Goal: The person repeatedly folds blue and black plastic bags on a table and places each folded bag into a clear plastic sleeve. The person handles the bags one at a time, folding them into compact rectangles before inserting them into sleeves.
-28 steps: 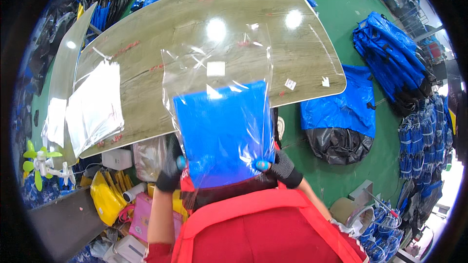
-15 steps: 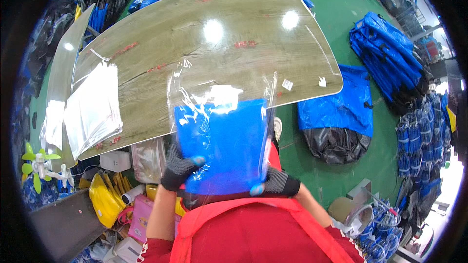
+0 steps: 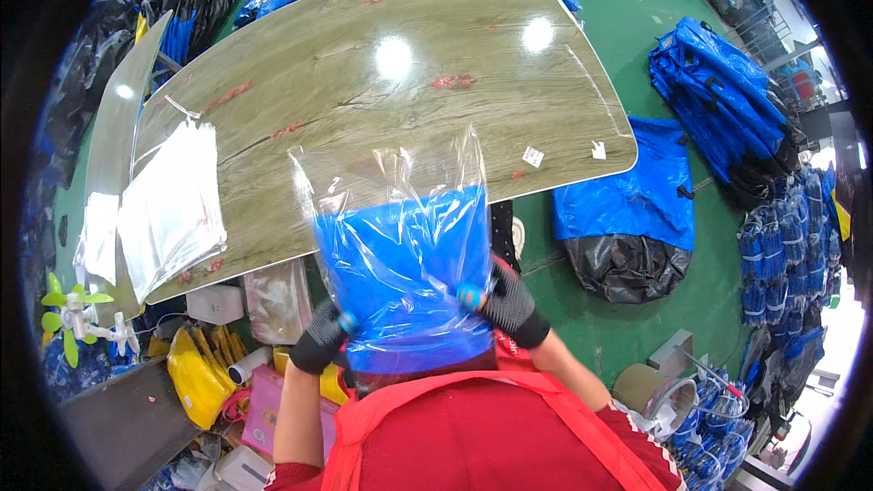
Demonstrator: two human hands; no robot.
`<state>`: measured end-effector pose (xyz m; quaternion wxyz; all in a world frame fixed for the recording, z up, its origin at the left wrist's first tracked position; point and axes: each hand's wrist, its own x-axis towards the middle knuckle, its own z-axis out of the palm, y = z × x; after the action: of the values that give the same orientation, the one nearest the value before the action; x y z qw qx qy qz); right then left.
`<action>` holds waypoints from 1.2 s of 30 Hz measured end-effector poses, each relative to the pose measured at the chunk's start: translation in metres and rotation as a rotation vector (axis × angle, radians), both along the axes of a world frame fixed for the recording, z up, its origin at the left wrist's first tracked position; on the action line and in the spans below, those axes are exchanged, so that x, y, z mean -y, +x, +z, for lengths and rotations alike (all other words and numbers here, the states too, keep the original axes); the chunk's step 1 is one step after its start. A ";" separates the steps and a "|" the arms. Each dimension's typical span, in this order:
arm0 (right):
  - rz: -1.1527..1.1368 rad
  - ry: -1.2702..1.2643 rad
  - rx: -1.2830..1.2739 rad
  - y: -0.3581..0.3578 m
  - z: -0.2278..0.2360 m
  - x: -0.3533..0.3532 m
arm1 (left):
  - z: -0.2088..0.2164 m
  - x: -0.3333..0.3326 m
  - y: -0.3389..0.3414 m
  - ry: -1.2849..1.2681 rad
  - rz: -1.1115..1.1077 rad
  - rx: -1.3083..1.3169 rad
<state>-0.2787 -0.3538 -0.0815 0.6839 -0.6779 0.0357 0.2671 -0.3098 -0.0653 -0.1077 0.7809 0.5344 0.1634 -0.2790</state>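
A folded blue sheet [image 3: 409, 273] with a dark lower edge sits inside a clear plastic bag [image 3: 396, 173]. The bag's loose upper end reaches past the blue and over the near edge of the wood-patterned table [image 3: 364, 55]. At the bag's left side, my left hand [image 3: 320, 338], in a dark glove with bare-looking blue fingertips, grips it. My right hand [image 3: 511, 307], gloved alike, is closed on the right side, higher up. Both sets of fingers are partly hidden behind the bag. The bundle is held before my red apron [image 3: 455, 427].
White plastic sheets [image 3: 177, 209] lie on the table's left part. Blue-and-black bags [image 3: 627, 200] are on the green floor to the right, beside tied blue bundles [image 3: 787, 255]. A small green fan [image 3: 68, 314] and yellow packages [image 3: 195, 373] stand at the left.
My right hand has moved up along the bag's right side, and my left slightly down. The bag has shifted a little left and its plastic is more wrinkled.
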 end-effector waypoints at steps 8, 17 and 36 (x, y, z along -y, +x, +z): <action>-0.030 0.364 -0.208 -0.096 -0.047 0.013 | -0.013 -0.012 -0.033 0.098 -0.127 0.012; -0.124 0.541 -0.283 0.100 -0.016 0.008 | 0.003 -0.009 0.053 0.602 -0.391 0.675; 0.036 0.206 0.624 0.133 0.018 0.006 | 0.032 0.003 0.124 0.116 0.267 0.796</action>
<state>-0.1457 -0.3596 -0.0634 0.7221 -0.6548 -0.2147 0.0609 -0.1853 -0.0684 -0.0752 0.7811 0.6176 -0.0674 0.0624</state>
